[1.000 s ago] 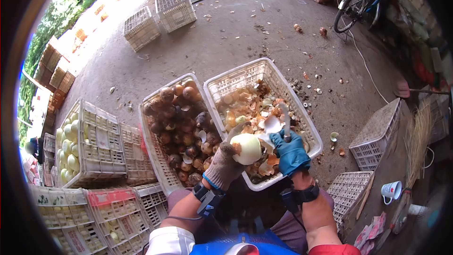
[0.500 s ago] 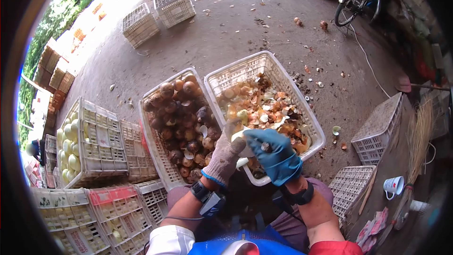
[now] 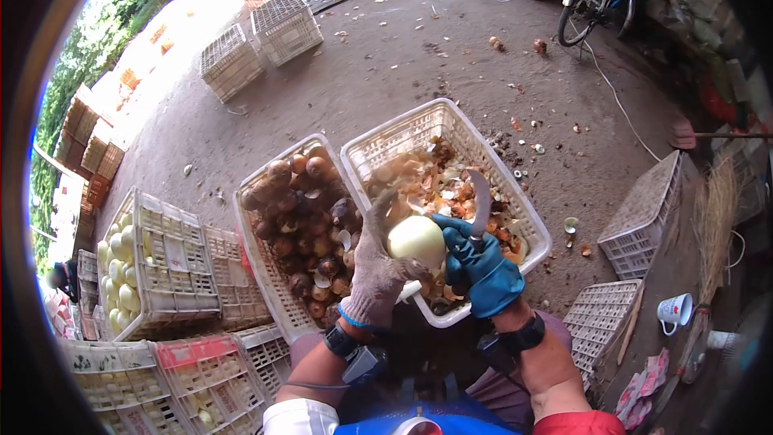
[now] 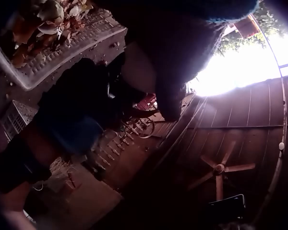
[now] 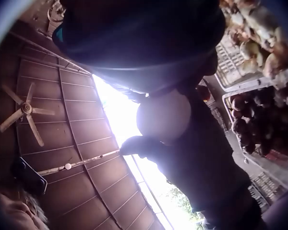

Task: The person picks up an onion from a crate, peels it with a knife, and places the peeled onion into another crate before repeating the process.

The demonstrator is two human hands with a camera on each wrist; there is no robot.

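Observation:
A pale, peeled onion (image 3: pixel 417 242) sits in the left hand (image 3: pixel 374 278), which wears a knit glove and has fingers and thumb around it. In a blue rubber glove, the right hand (image 3: pixel 485 275) grips a knife (image 3: pixel 481 203) whose curved blade points up and away. Its fingertips are right at the onion's right side. In the right wrist view the onion (image 5: pixel 164 115) shows between the two dark, backlit hands. Below lies a white crate (image 3: pixel 535 221) of onion skins. To its left, another crate (image 3: pixel 251 254) holds brown, unpeeled onions (image 3: pixel 294 201).
Stacked crates of peeled onions (image 3: pixel 122 270) stand at the left. White crates (image 3: pixel 640 221) flank the right side, near a mug (image 3: pixel 675 312) and a straw broom (image 3: pixel 713 234). Farther off are a bicycle (image 3: pixel 581 12) and scraps on the floor.
The right hand passed over the onion with the knife, then drew back to its right side, blade up again. A brown patch seen earlier on the onion no longer shows. The left hand's grip has turned.

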